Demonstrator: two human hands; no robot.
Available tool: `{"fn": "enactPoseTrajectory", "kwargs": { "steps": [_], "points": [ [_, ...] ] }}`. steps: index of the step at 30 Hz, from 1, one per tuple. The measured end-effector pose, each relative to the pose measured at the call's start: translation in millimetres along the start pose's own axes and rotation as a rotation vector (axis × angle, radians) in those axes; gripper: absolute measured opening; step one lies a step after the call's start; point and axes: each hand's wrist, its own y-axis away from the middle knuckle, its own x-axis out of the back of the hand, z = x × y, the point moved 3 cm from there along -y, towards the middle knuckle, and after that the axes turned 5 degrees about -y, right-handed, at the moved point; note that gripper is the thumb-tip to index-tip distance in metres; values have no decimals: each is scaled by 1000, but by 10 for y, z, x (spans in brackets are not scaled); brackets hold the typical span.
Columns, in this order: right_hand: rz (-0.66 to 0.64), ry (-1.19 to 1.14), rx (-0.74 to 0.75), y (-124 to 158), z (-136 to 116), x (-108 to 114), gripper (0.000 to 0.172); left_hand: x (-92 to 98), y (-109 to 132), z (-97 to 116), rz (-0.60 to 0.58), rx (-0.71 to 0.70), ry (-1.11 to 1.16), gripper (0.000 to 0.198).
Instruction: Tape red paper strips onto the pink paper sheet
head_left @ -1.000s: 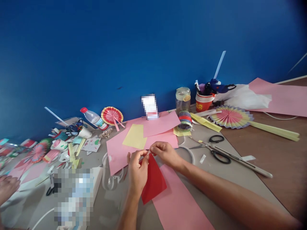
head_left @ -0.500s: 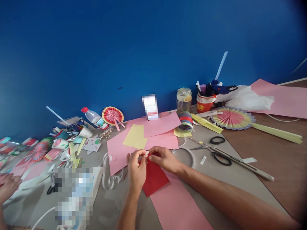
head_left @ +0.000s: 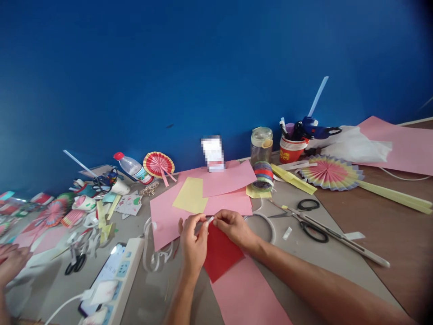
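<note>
While the left edge is mostly clutter, work sits at the red paper point(head_left: 223, 255). Far left of the red paper, another person's hand point(head_left: 13, 262), blurry, can't tell what it holds. Nearer on that side: dark-handled scissors point(head_left: 76, 262), then power strip point(head_left: 127, 271) with phone point(head_left: 110, 266) alongside, then white loops point(head_left: 149, 253) of ribbon or tape on the bench point(head_left: 154, 295). Just left of the red paper's top corner, left hand point(head_left: 195, 239) gripping a small white bit point(head_left: 210, 220), thumb to index. At that corner's right, right hand point(head_left: 233, 227) closed too, fingertips seemingly on the bit's other end; wrapping detail too small. Red paper hangs below both hands, over a pink sheet point(head_left: 252, 289); can't tell if touching it. Right of the red paper: white ring point(head_left: 272, 228), black-handled scissors point(head_left: 311, 228), long pale tool point(head_left: 360, 248)

Risks, judged: bit looks tape-like, so it could cling to a fingertip or fold on itself if pinched unevenly; loosely supported red paper could swing, crease or go crooked if one hand tugs; forearm sweeping right could knock the scissors
</note>
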Motion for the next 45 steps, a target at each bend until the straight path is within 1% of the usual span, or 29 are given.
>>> {"fn": "enactPoseTrajectory", "kwargs": {
  "steps": [6, 10, 14, 16, 18, 26, 31, 33, 35, 37, 38, 39, 41, 43, 45],
  "points": [
    [2, -8, -2, -7, 0, -1, 15, -39, -4, -1, -25, -6, -21, 10],
    [0, -4, 2, 2, -8, 1, 12, -59, 0, -14, -61, -8, -11, 11],
    [26, -1, 43, 9, -31, 15, 12, -65, -2, -16, -88, -7, 6, 12],
    [42, 20, 64, 13, -43, 25, 10, -65, -6, -9, -91, -16, 6, 11],
    [47, 26, 60, 18, -49, 31, 8, -69, -8, 4, -98, -35, 7, 10],
    [-27, -82, 1, 22, -107, 29, 14, -70, 0, 11, -99, -77, 8, 10],
    [-75, -236, -54, 4, -84, 12, 23, -46, -11, -9, -48, -100, -12, 11],
    [-60, -269, -57, -7, -62, 14, 27, -23, -12, -5, 7, -117, -43, 13],
    [-37, -287, -59, -18, -47, 18, 30, 9, -1, 15, 88, -146, -91, 15],
    [-23, -301, -63, -28, -43, 18, 32, 41, 22, 55, 168, -188, -143, 16],
    [-16, -306, -63, -31, -45, 18, 32, 51, 34, 81, 188, -215, -161, 15],
    [-8, -306, -59, -32, -49, 18, 31, 54, 43, 109, 189, -240, -171, 14],
    [13, -284, -27, -28, -63, 19, 27, 44, 52, 153, 144, -264, -163, 14],
    [30, -214, 40, -10, -85, 19, 22, 25, 50, 167, 85, -237, -128, 14],
    [33, -93, 143, 20, -121, 15, 16, 7, 47, 147, 52, -174, -81, 14]
  ]
}}
